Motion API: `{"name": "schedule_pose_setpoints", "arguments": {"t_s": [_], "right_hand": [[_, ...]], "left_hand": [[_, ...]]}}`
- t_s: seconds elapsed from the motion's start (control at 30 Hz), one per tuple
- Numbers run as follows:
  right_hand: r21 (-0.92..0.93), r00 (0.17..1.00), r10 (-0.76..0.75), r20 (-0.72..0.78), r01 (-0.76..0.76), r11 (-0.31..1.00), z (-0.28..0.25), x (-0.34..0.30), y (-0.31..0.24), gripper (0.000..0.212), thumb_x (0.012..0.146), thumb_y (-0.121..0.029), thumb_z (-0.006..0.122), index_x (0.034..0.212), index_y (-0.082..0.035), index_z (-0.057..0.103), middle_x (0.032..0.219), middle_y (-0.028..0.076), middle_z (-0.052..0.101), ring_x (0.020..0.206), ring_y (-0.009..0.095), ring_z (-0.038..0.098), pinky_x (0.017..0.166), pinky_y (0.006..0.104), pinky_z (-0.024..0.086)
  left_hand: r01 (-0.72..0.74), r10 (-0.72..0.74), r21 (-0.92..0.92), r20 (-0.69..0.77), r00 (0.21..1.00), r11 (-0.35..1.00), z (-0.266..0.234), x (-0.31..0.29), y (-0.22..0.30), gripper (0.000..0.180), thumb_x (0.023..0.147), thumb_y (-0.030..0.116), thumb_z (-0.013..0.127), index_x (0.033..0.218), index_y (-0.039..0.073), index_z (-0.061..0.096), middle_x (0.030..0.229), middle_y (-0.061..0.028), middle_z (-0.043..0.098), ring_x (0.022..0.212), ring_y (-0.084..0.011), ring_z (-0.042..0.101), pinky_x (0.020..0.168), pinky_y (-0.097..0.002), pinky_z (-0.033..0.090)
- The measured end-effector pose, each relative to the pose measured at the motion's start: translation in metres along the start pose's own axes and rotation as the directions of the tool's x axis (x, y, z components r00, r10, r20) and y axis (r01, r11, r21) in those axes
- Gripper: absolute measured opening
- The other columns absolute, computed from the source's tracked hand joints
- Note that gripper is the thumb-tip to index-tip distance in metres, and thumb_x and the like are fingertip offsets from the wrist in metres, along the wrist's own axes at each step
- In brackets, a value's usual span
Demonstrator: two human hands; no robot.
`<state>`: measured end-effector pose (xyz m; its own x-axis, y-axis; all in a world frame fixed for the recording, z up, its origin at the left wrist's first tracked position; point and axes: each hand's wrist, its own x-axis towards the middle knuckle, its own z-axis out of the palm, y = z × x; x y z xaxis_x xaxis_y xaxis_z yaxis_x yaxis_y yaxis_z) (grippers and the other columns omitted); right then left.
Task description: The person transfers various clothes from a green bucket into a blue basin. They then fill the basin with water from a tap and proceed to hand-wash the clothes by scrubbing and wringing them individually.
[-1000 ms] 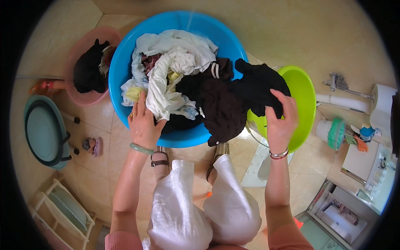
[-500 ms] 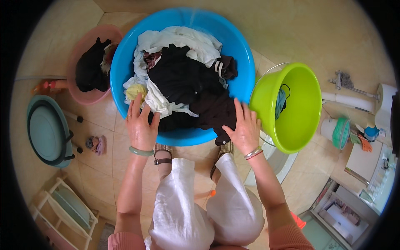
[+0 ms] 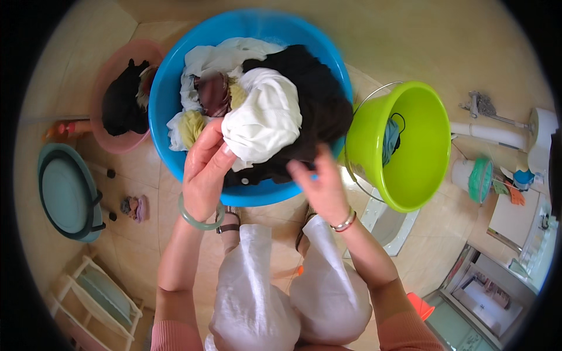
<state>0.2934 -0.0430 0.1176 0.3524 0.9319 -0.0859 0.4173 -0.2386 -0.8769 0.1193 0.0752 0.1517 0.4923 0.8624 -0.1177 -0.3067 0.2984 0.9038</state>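
Note:
My left hand (image 3: pixel 206 164) is closed on a bunched white cloth (image 3: pixel 264 114), thumb on top, raised over the big blue basin (image 3: pixel 167 137). My right hand (image 3: pixel 322 187), blurred by motion, hovers at the basin's near right rim with thumb and fingers apart and nothing seen in them. Black clothes (image 3: pixel 313 99) fill the right part of the basin, beside and partly behind the white cloth. Left and far in it lie a white garment (image 3: pixel 202 61), a maroon piece (image 3: pixel 214 93) and a yellow piece (image 3: pixel 191 127).
A green bucket (image 3: pixel 424 146) with a blue-grey cloth (image 3: pixel 390 140) inside stands right of the basin. At the left are a pink basin (image 3: pixel 102 126) holding dark clothes and a folded grey-green basin (image 3: pixel 67 193). A floor toilet (image 3: pixel 389 225) lies behind my right forearm.
My left hand has lifted the white cloth and moved right with it. The black clothes have shifted to the right. My right hand has come slightly left.

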Motion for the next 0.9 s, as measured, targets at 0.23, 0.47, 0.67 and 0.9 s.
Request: {"name": "schedule_pose_setpoints", "arguments": {"t_s": [0.23,0.47,0.67,0.9], "right_hand": [[0.057,1.000,0.024,-0.017,-0.023,0.998,-0.048,-0.023,-0.004,0.016,0.087,-0.005,0.065,0.103,-0.004,0.067,0.092,0.007,0.069,0.076,0.013,0.065,0.065,0.0259,0.051],[-0.520,0.953,0.207,-0.223,-0.296,0.802,-0.185,0.042,0.129,0.063,0.080,-0.036,0.072,0.132,-0.008,0.049,0.131,0.021,0.051,0.114,0.033,0.056,0.094,0.0377,0.046],[-0.866,0.877,0.471,-0.090,-0.303,0.398,-0.174,0.057,0.251,0.102,0.064,-0.049,0.079,0.146,-0.018,0.028,0.150,0.032,0.013,0.129,0.045,0.041,0.105,0.0427,0.038],[-0.590,0.892,0.408,-0.196,-0.440,0.678,-0.185,0.061,0.222,0.061,0.067,-0.026,0.075,0.122,-0.013,0.054,0.124,0.022,0.054,0.101,0.037,0.060,0.087,0.0395,0.049]], "left_hand": [[-0.214,0.029,0.970,0.218,0.976,-0.113,-0.043,0.010,-0.011,0.032,0.090,0.035,0.059,0.099,0.006,0.068,0.108,-0.0130,0.065,0.099,-0.0322,0.060,0.099,-0.0414,0.038],[-0.252,0.214,0.945,0.208,0.955,0.210,-0.004,0.010,-0.041,0.032,0.082,0.016,0.070,0.112,0.009,0.064,0.124,-0.0142,0.059,0.109,-0.0346,0.057,0.091,-0.0419,0.045],[-0.385,-0.002,0.915,0.388,0.922,0.121,0.038,0.006,-0.096,0.050,0.079,0.027,0.071,0.127,0.025,0.057,0.147,-0.0119,0.037,0.136,-0.0307,0.034,0.107,-0.0545,0.028],[-0.434,-0.226,0.900,0.412,0.883,-0.052,0.014,-0.001,-0.154,0.052,0.078,0.029,0.071,0.129,0.030,0.058,0.152,-0.0074,0.031,0.141,-0.0299,0.025,0.111,-0.0657,0.008]]}}
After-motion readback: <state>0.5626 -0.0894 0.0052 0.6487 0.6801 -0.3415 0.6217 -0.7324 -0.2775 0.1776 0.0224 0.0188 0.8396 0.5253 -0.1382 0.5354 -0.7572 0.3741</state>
